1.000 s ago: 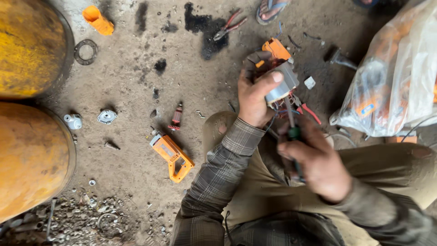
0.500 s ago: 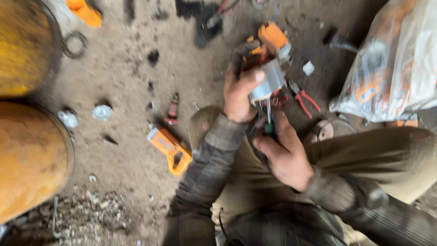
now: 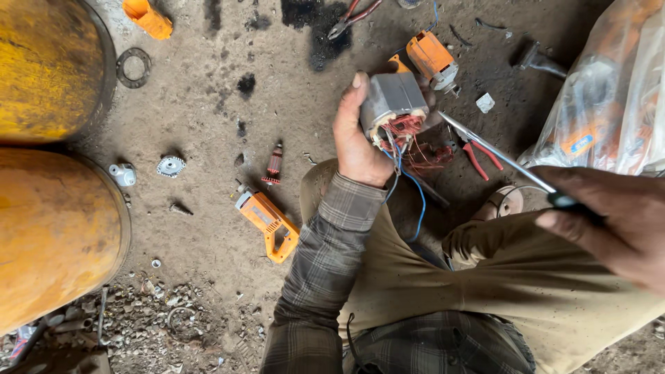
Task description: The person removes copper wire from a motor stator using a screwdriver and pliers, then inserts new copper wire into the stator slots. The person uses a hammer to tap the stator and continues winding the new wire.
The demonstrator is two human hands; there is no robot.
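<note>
Copper windings, reddish and frayed-looking, show at the lower end of the grey motor stator [image 3: 393, 104] that my left hand [image 3: 360, 142] has closed around, thumb up one side and fingers wrapped behind; it is held up above the dirt floor [image 3: 208, 118], just in front of my knee. Blue and red lead wires [image 3: 414, 187] trail from it down toward my lap. My right hand [image 3: 616, 221] is closed on the dark handle of a screwdriver [image 3: 499, 156], whose thin shaft slants up toward the stator, its tip just beside the windings but apart from them.

I judge the stator heavy for its bulk and stiff in its steel core, so the bare metal sides are where to grip; the winding ends and leads look fragile and should not take any squeeze or pull.

Around me lie an orange tool housing half [image 3: 269, 223], a small armature [image 3: 274, 165], red-handled pliers [image 3: 478, 154], an orange motor cap [image 3: 433, 62], two yellow cylinders [image 3: 48, 221] and a plastic bag [image 3: 609, 104]
</note>
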